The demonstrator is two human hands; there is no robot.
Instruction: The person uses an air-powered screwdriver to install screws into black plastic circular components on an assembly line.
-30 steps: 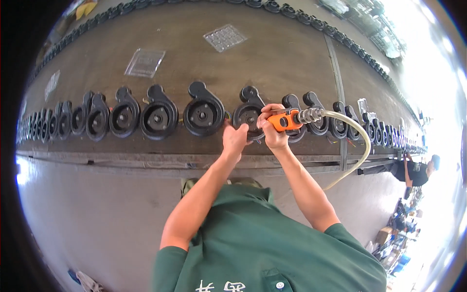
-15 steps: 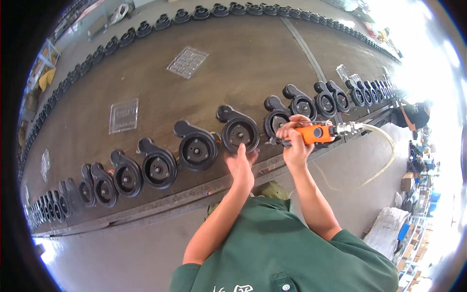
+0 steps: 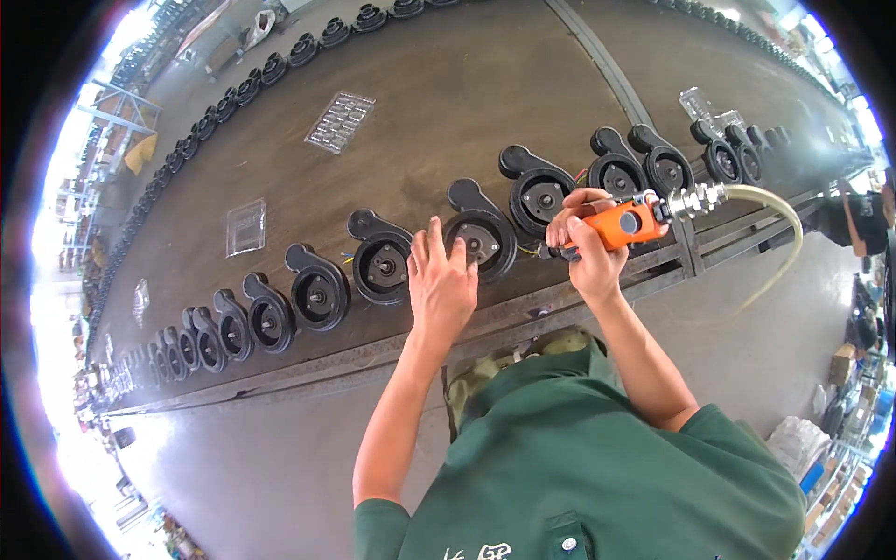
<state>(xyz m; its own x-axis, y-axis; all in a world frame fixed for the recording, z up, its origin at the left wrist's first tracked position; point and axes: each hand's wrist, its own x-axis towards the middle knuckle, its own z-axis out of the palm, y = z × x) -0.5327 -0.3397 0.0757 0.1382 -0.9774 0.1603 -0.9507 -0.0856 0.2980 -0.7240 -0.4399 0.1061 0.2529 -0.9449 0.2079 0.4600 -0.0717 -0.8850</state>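
My left hand (image 3: 442,297) is open, its fingers stretched out over the gap between two black snail-shaped blower housings. Its fingertips reach the left rim of the right-hand housing (image 3: 481,245); whether they press on it I cannot tell. Just left of these fingers sits the other housing (image 3: 384,268), with a metal shaft at its centre. My right hand (image 3: 595,252) is wrapped round an orange air tool (image 3: 611,227), held level beside another housing (image 3: 541,198). A pale hose (image 3: 793,233) runs from the tool's metal fitting. The tool's working tip is partly hidden by my fingers.
The row of housings continues left (image 3: 269,319) and right (image 3: 668,170) along the brown table's (image 3: 448,103) near edge. Clear plastic trays (image 3: 341,121) lie on the table. Another row (image 3: 334,33) lines the far side. Someone's arm and dark clothing (image 3: 851,222) show at right.
My left hand has come off the front of a housing, and its fingers have spread out. The right hand still grips the air tool. The whole view has shifted.
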